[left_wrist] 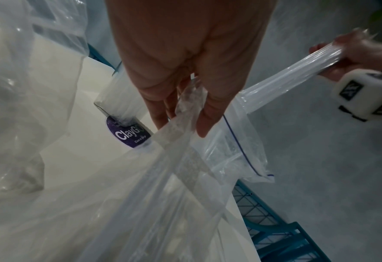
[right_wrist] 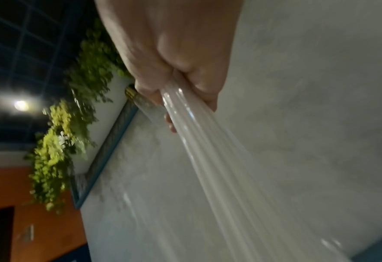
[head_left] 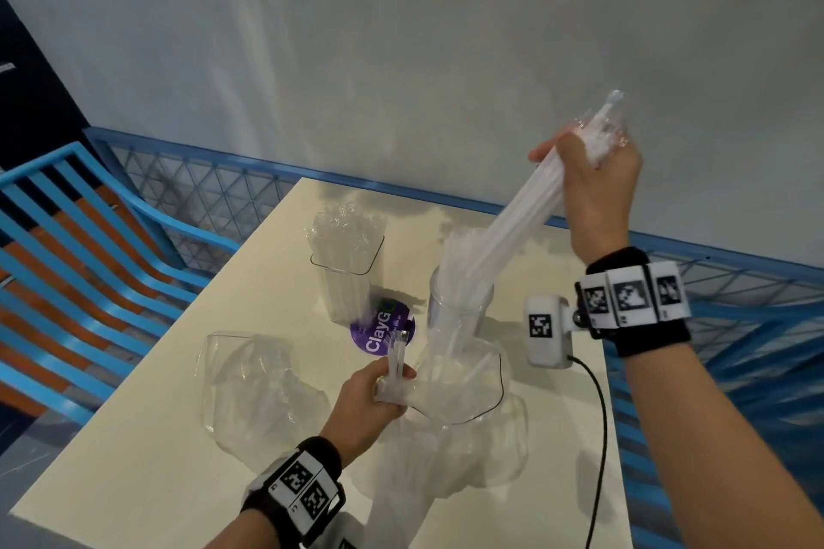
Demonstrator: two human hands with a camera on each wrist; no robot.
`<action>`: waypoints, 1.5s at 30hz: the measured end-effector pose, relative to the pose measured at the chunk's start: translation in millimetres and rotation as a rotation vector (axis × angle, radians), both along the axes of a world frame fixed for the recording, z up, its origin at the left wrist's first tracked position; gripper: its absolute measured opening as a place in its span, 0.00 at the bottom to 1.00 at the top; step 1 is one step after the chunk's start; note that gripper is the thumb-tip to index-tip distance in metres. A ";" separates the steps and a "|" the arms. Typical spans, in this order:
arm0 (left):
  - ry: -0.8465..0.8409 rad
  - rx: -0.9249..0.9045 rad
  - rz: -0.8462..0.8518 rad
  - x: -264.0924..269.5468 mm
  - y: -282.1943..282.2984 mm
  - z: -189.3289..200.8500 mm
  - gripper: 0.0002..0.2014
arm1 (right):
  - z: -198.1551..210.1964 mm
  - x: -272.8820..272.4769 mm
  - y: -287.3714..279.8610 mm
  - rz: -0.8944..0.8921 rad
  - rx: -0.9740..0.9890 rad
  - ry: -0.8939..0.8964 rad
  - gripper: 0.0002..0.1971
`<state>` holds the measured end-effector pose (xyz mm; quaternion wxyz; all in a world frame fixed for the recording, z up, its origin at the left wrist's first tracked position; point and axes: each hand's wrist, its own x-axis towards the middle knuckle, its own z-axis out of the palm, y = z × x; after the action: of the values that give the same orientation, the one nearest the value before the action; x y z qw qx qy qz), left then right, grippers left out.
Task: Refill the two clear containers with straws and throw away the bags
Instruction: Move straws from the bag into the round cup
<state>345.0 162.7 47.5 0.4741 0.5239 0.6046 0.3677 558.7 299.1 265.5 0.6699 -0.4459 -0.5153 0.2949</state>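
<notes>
My raised right hand (head_left: 593, 174) (left_wrist: 360, 53) (right_wrist: 178, 92) grips the top of a bundle of clear straws (head_left: 521, 214) (left_wrist: 293, 78) (right_wrist: 219, 168). The bundle slants down to the round clear container (head_left: 459, 308). Its lower end is hidden behind the zip rim of a clear bag (head_left: 459, 388) (left_wrist: 230, 147), so I cannot tell whether it is in the bag or the container. My left hand (head_left: 379, 388) (left_wrist: 183, 113) pinches that bag's gathered rim just in front of the round container. The square clear container (head_left: 348, 281) (left_wrist: 120, 99) stands behind, full of straws.
A second, crumpled clear bag (head_left: 254, 388) (left_wrist: 10, 106) lies on the cream table (head_left: 133, 459) to the left. A purple sticker (head_left: 383, 328) lies between the containers. A blue chair (head_left: 89, 236) and a blue mesh rail (head_left: 200, 183) border the table. A black cable (head_left: 599, 437) hangs from my right wrist.
</notes>
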 end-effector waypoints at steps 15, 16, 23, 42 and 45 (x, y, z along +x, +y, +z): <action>-0.017 0.003 0.017 -6.0 -3.0 -6.7 0.17 | -69.1 -27.1 13.5 -0.023 -0.077 -0.228 0.19; -0.020 0.005 0.015 -5.7 -2.8 -7.3 0.17 | -64.8 -28.2 16.4 0.013 -0.034 -0.246 0.23; -0.011 -0.002 0.000 -3.4 0.8 -5.9 0.16 | -78.7 -46.9 29.6 0.174 0.188 -0.893 0.11; -0.015 0.002 -0.002 -2.5 2.2 -2.5 0.16 | -116.6 -39.3 32.9 0.197 -0.214 -1.613 0.28; -0.005 0.013 -0.009 -1.2 2.1 -0.9 0.17 | -118.4 -41.4 29.4 0.305 -0.305 -1.774 0.28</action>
<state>343.9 164.8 46.7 0.4739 0.5287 0.5986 0.3708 517.3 328.4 147.1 -0.0846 -0.5199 -0.8500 -0.0059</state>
